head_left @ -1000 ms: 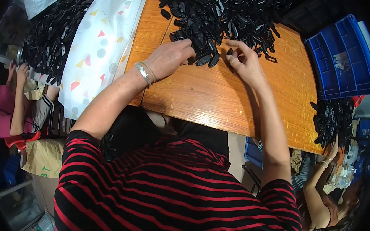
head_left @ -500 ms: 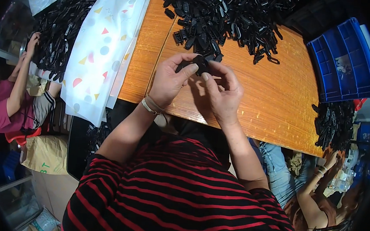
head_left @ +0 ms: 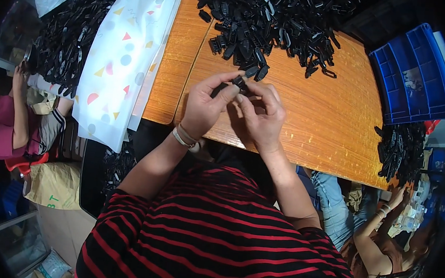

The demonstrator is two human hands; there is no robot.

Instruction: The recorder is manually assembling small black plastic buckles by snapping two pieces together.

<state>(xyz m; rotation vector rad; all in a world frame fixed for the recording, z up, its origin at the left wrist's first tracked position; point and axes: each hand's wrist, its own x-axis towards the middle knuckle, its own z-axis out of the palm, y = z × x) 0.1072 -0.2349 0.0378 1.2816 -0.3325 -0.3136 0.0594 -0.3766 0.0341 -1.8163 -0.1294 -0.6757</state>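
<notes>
blue crate [head_left: 415, 76], patterned white cloth [head_left: 124, 53], wooden table [head_left: 333, 121]

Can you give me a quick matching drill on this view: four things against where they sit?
Things:
1. small black part
2. blue crate
3. patterned white cloth
4. pile of black parts

Places:
A. far right of the wooden table
B. draped over the table's left edge
C. pinched between left hand and right hand
D. heaped at the table's far side

Pairs: 1-C, 2-A, 3-B, 4-D
</notes>
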